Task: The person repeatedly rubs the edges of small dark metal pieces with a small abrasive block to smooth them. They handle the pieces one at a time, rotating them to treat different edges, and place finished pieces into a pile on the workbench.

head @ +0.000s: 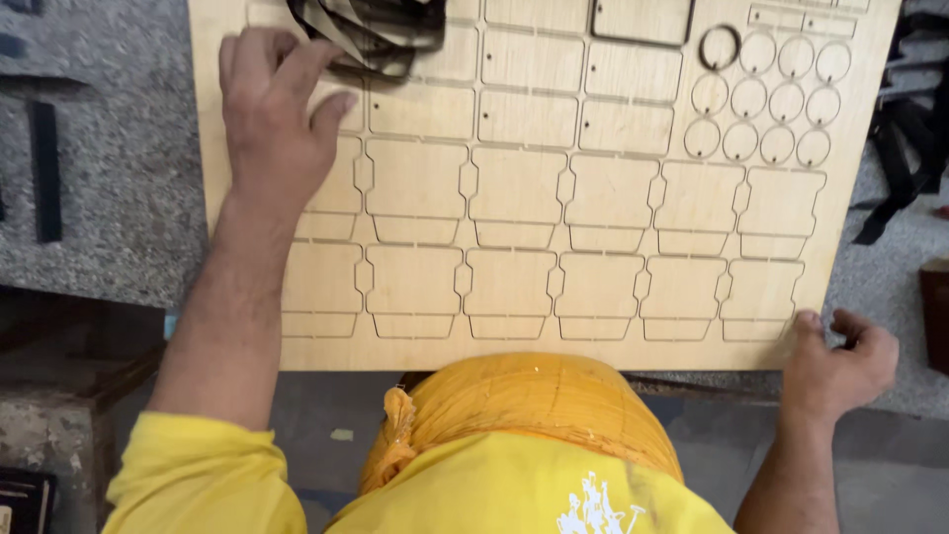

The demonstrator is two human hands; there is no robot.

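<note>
Two hands work the plywood sheet (554, 198): left hand (272, 119) lies flat, grip open, near its far-left corner; right hand (840, 361) pinches its near-right corner.

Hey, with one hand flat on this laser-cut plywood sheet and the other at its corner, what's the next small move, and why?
Probably press out a cut piece under the left hand. That hand lies flat on the pale laser-cut plywood sheet beside the dark bundle of strips, while the right hand pinches the near corner, steadying it.
</note>
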